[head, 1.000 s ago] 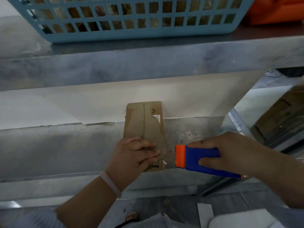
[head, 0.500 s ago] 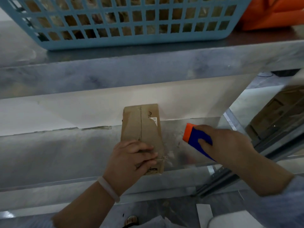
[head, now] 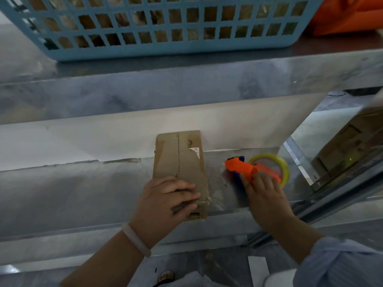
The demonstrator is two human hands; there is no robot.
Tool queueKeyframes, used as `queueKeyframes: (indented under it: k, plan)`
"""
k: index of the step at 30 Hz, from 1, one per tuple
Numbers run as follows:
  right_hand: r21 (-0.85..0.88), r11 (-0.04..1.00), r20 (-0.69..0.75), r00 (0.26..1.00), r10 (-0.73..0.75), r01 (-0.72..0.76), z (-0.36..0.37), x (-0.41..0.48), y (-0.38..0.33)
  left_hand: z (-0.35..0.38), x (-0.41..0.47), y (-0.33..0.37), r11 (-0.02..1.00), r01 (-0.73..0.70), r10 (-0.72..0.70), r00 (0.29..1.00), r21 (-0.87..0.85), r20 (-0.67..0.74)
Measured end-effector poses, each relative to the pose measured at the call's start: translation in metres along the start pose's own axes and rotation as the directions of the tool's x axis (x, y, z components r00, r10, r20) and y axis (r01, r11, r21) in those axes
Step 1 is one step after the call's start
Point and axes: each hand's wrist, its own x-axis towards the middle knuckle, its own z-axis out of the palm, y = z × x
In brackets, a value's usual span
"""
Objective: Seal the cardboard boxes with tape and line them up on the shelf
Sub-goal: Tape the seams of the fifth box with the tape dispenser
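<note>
A narrow brown cardboard box (head: 179,158) lies lengthwise on the lower metal shelf (head: 72,193), its far end against the white back wall. A strip of tape runs along its top seam. My left hand (head: 165,201) rests on the box's near end, fingers laid across the top and pressing down. To the right of the box, an orange and blue tape dispenser (head: 242,167) with a yellowish tape roll (head: 277,164) sits on the shelf. My right hand (head: 263,193) is on the dispenser's near side, covering its blue handle; the hand is blurred.
A light blue plastic basket (head: 157,27) stands on the upper shelf (head: 186,88) right above, with an orange object (head: 350,15) beside it. At right the shelf ends at a metal upright (head: 300,162), with brown cartons (head: 348,146) beyond. White paper (head: 259,270) lies on the floor.
My right hand carried the tape dispenser from the box's near corner to the right and back, down onto the shelf; the tape roll now shows. My left hand stayed on the box.
</note>
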Motion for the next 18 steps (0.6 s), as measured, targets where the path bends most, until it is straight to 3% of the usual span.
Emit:
queueKeyframes:
  k: [3,6,7,8,9,10,12,13,15,18]
  plan:
    - [0.041,0.999,0.167,0.986,0.019,-0.026,-0.001,-0.011,-0.029,-0.001,-0.001,0.0,1.0,0.023,-0.023,1.0,0.004,0.014]
    - [0.12,0.988,0.145,0.986,0.078,-0.096,0.0,-0.011,-0.034,-0.002,-0.002,-0.001,0.998,0.055,-0.055,0.998,0.001,0.019]
    - [0.257,0.956,0.128,0.986,0.111,-0.141,-0.001,-0.012,-0.034,-0.002,-0.002,-0.001,0.998,0.061,-0.061,0.998,-0.001,0.021]
    - [0.462,0.868,0.077,0.984,0.164,-0.181,-0.004,-0.012,-0.037,-0.002,-0.002,-0.001,0.998,0.063,-0.063,0.998,-0.003,0.022]
    - [0.69,0.695,0.043,0.97,0.238,-0.201,-0.012,-0.014,-0.042,-0.002,-0.003,-0.001,0.998,0.062,-0.061,0.998,-0.005,0.022]
    - [0.879,0.435,0.048,0.945,0.324,-0.194,-0.023,-0.016,-0.049,-0.001,-0.003,-0.001,0.998,0.058,-0.058,0.998,-0.006,0.02]
    - [0.978,-0.108,0.206,0.917,0.341,-0.179,-0.04,-0.012,-0.067,-0.001,-0.003,0.0,0.999,0.053,-0.053,0.998,-0.009,0.016]
    - [0.951,-0.233,0.268,0.92,0.287,-0.204,-0.045,-0.009,-0.078,-0.001,-0.003,-0.001,0.999,0.051,-0.051,0.999,-0.01,0.013]
    - [0.937,-0.271,0.281,0.935,0.217,-0.219,-0.05,-0.005,-0.102,-0.001,-0.003,-0.001,0.999,0.046,-0.046,0.999,-0.007,0.008]
    - [0.957,-0.272,0.168,0.957,0.237,-0.1,-0.045,-0.004,-0.128,0.0,-0.003,-0.002,0.999,0.04,-0.04,0.999,-0.012,0.0]
